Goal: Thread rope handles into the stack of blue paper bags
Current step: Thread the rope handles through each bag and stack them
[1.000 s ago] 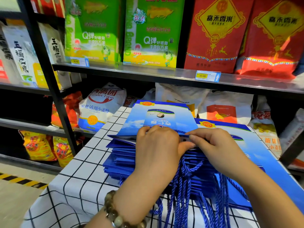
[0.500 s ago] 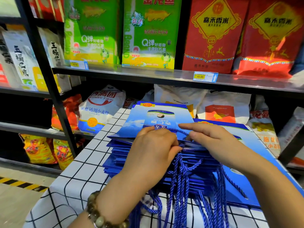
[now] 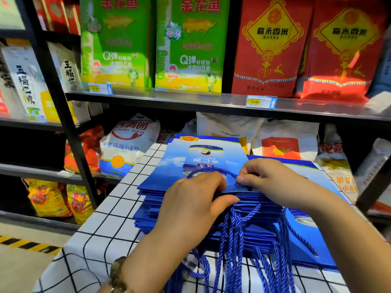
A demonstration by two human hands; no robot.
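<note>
The right hand [image 3: 273, 182] pinches a blue rope handle [image 3: 211, 170] between thumb and curled fingertips, at the right end of a loop that arcs flat over the top bag [image 3: 169, 176]. The left hand [image 3: 194, 199] lies knuckles-up beside it, fingers curled onto the near edge of that bag and thumb along the edge below, clasping it. The loop's left end disappears under these fingers. A beaded bracelet [image 3: 117, 273] circles the left wrist. Both forearms reach in from the near edge of the table.

The stack of blue paper bags [image 3: 148, 210] sits mid-table on a white checked cloth [image 3: 105, 229]. Many threaded ropes [image 3: 232, 240] hang over the near edge. More blue bags [image 3: 306, 235] lie toward the right edge.

Behind stand dark shelves [image 3: 190, 100] with green sacks [image 3: 118, 43], red sacks [image 3: 270, 45], a price tag [image 3: 261, 101] and a white flour sack [image 3: 129, 144].
</note>
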